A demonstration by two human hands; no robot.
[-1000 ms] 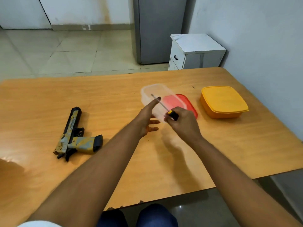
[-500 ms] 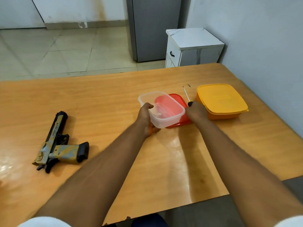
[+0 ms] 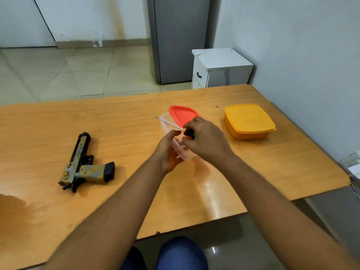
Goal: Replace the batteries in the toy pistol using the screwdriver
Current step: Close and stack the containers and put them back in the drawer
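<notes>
Toy pistol (image 3: 83, 164): lies flat on its side on the wooden table (image 3: 126, 191), left of both your arms and well apart from them, muzzle pointing away from you, grip and black base plate toward the right. Finish: mottled yellow and grey over black, worn-looking. Untouched; no battery cover or screw can be made out from here.

Screwdriver (image 3: 176, 127): held in your right hand (image 3: 206, 139), fingers curled round the black-and-yellow handle, thin shaft pointing left and away over the clear container (image 3: 182, 151).

Left hand (image 3: 168, 151): against the near side of the clear container; fingers appear loosely curved about its wall, though blur leaves the hold uncertain.

Red lid (image 3: 183, 114): tilted at the container's far side. Yellow lidded box (image 3: 249, 121): closed, to the right.

Step in hand, by judgement: fetching the tool; opening the pistol is not yet begun.

Next move calls for: free your left hand, bring the pistol close, turn it until the battery-cover screw faces you, seat the tip squarely.
</notes>
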